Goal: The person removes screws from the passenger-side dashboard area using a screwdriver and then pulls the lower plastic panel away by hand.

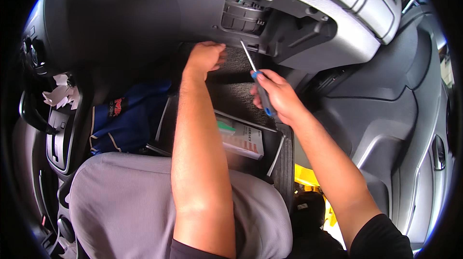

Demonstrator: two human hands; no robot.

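My right hand [279, 96] is closed around the grey and blue handle of a screwdriver [265, 96]. Its thin metal shaft points up and left, the tip near the lower edge of the dashboard opening. My left hand [206, 58] reaches under the dashboard with its fingers curled in; whatever they hold, if anything, is hidden. Above both hands, a ribbed black rectangular cover [243, 17] sits inside the exposed dashboard cavity [289, 25]. Below my hands lies a dark open bin [288, 162] with a white booklet [248, 142] in it, partly behind my left forearm.
A grey fabric seat [125, 196] fills the near side. Dark blue cloth [126, 116] lies left of the bin, beside the gear lever console [59, 138] and crumpled white paper [62, 92]. At right stands the open door [381, 109]; something yellow [306, 176] shows below.
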